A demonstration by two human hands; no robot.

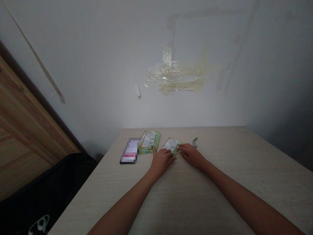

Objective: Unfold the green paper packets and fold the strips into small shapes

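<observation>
Two half-curled hands (161, 160) (192, 156) at one packet (170, 143), near and right edges, grip unclear.

Both arms (137, 194) (239, 189) stretch forward, hands (161, 160) (193, 155) palm-down and close together.

"What do we see lying on our pale table (186, 202)?"
"We see a phone (129, 151), a green packet (148, 142) just beside it, a second packet (170, 144) farther right, then a crumpled wrapper (195, 142)."

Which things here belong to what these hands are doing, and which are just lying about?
In use:
left hand
right hand
green packet both touch
probably the similar packaging at left

Seemingly lying about:
phone
crumpled scrap
wall tape
</observation>
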